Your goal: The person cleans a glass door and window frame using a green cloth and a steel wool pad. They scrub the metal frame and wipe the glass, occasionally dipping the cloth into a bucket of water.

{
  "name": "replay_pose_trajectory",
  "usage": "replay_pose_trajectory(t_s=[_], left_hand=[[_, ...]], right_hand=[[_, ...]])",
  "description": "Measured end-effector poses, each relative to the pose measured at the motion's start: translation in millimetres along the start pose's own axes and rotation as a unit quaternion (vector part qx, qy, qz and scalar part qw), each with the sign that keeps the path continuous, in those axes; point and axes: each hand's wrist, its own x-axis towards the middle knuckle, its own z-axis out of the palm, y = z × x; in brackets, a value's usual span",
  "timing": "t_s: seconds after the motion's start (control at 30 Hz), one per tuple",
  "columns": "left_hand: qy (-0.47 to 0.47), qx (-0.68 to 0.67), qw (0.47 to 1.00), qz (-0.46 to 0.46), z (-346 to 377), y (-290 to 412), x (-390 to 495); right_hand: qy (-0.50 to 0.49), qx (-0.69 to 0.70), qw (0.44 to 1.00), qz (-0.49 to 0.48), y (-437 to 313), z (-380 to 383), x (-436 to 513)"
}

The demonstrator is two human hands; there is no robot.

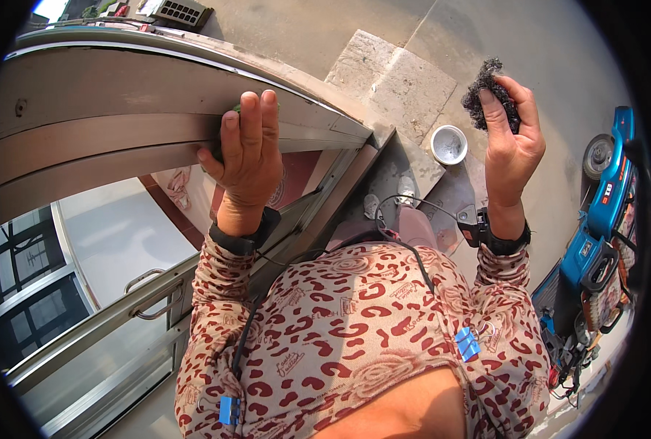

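My left hand lies nearly flat on the metal panel above a glass door, its fingers pointing up. Under the fingers is a green pad, possibly a scouring pad, mostly hidden by the hand. Out to the side, my right hand pinches a dark, tangled clump of steel wool between thumb and fingers, away from any surface. Both wrists carry black straps with cables.
A white tub with greyish contents stands low by a stone step. My shoes are beside the door frame. Metal handles stick out from the door. A blue electric vehicle is parked at the right.
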Motion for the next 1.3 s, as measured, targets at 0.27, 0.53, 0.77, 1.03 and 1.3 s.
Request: replay_pose_trajectory(t_s=[0.27, 0.53, 0.77, 1.03, 1.3], left_hand=[[-0.134, -0.124, 0.967, 0.175, 24.3, 75.7, -69.8], [-0.215, -0.294, 0.874, 0.322, 82.6, 176.2, -166.3], [-0.423, -0.567, 0.682, 0.188, 109.9, 251.9, -209.3], [-0.552, -0.770, 0.041, -0.316, 65.3, 175.1, -227.7], [-0.642, -0.423, -0.013, -0.640, -54.2, 114.3, -349.2]], right_hand=[[0.022, -0.070, 0.995, 0.065, 18.7, -7.1, -40.9], [0.029, -0.161, 0.982, 0.090, 41.5, -24.2, -76.8], [0.039, -0.194, 0.971, 0.130, 59.7, -44.2, -93.8], [0.064, -0.171, 0.971, 0.155, 58.1, -51.6, -85.8], [0.008, -0.123, 0.974, 0.189, 71.2, -36.9, -71.7]])
